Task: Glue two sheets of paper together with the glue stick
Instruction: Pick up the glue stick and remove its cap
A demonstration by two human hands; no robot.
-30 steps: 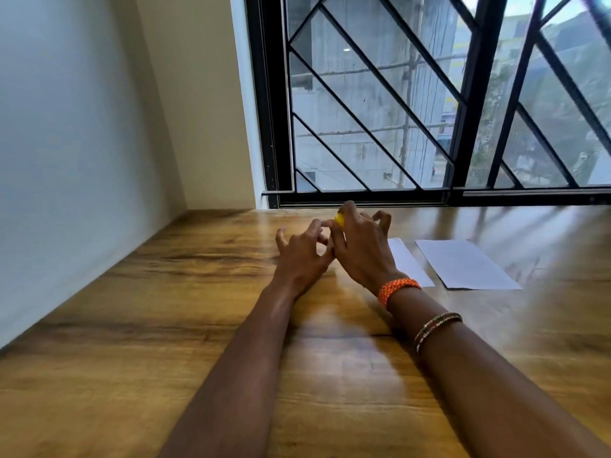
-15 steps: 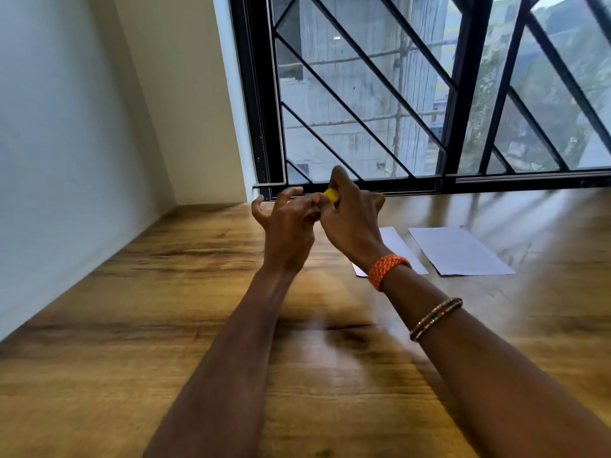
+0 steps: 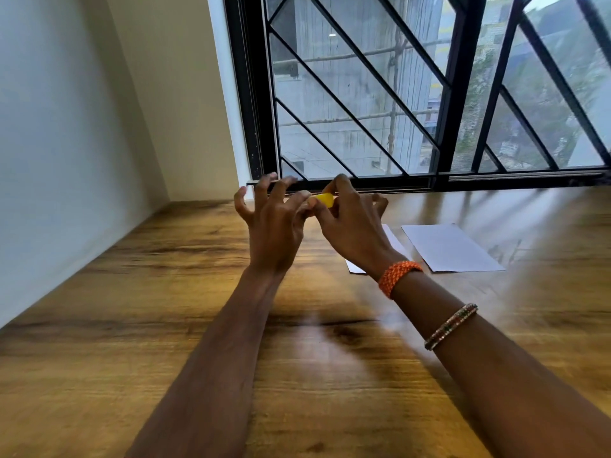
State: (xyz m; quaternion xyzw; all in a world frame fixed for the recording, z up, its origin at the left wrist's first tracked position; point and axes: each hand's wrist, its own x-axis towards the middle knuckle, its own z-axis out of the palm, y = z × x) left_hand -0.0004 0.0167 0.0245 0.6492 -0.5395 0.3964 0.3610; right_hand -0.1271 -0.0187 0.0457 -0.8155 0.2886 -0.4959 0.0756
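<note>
Both hands have risen off the desk [image 3: 165, 325] since a second ago and now meet in the air just above the frame's middle, in front of the window's lower rail [image 3: 463, 180]. Between them sits the yellow glue stick [image 3: 324, 200], of which only a small yellow part shows. The right hand [image 3: 353, 229] curls its fingers and thumb round it, while the left hand [image 3: 274, 233] pinches its left end with thumb and forefinger, the other fingers spread wide and lifted. To the right of the hands, two sheets of white paper lie flat on the desk: the near sheet [image 3: 395, 242] is mostly hidden behind the right wrist, and the far sheet [image 3: 449, 247] lies just beside it, apart by a narrow strip of wood. An orange bracelet [image 3: 398, 276] circles the right wrist.
</note>
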